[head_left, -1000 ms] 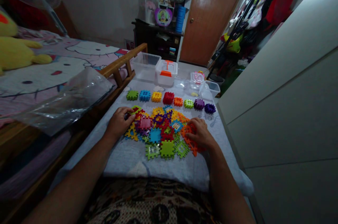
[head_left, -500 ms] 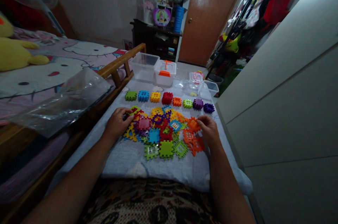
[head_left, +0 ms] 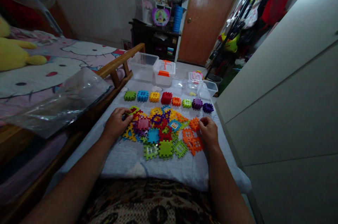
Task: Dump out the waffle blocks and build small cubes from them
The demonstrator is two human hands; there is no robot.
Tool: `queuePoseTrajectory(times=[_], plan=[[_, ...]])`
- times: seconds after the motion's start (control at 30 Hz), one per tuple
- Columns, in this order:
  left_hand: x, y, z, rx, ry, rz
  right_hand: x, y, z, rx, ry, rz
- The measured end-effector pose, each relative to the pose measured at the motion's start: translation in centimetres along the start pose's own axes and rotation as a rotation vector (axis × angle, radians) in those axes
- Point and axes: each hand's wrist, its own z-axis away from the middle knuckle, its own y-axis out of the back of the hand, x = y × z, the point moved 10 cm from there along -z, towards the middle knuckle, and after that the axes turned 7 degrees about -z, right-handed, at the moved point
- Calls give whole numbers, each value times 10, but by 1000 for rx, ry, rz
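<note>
My right hand (head_left: 209, 130) pinches an orange notched building tile (head_left: 194, 124) by its right edge, at the right side of a loose pile. More orange window tiles (head_left: 192, 141) lie just below it. At the pile's left edge my left hand (head_left: 118, 123) is curled, its fingertips against a lime green tile (head_left: 134, 109) and red ones; what it grips, if anything, is hidden. Between the hands lie mixed tiles: a pink one (head_left: 143, 124), a blue one (head_left: 153, 135) and a solid green one (head_left: 166, 149) in front.
Behind the pile runs a row of colour-sorted stacks, from green (head_left: 130, 95) to dark purple (head_left: 208, 107). Clear plastic boxes (head_left: 144, 67) stand at the far end, one with an orange-handled lid (head_left: 165, 72). A wooden bed rail (head_left: 121, 60) borders the left, a white cabinet (head_left: 280, 86) the right.
My right hand has shifted slightly, and the orange tile in its fingers has turned a little. My left hand keeps its place by the pile. The camera view has moved slightly.
</note>
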Motion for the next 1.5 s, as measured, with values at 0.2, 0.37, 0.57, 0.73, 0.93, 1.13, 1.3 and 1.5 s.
queuePoseTrajectory(times=[0.2,0.37,0.57,0.73,0.93,1.13,1.3,1.5], plan=[[0,0,0,-1,-5,-4,9,-1,-2,-33,-17,11],[0,0,-1,9,-13,-13,6,0,-4,-1,110,161],[0,0,-1,1,-3,-6,6,-18,0,-107,162,300],[1,0,-1,-6,3,-1,3,-18,2,-97,174,354],[1,0,-1,-1,-4,-7,-1,-24,6,-133,203,349],[0,0,-1,0,-10,-9,3,-27,7,-153,183,402],[-1,0,-1,20,-13,-1,4,-26,7,-161,154,421],[1,0,0,17,-11,-3,2,-28,7,-172,141,445]])
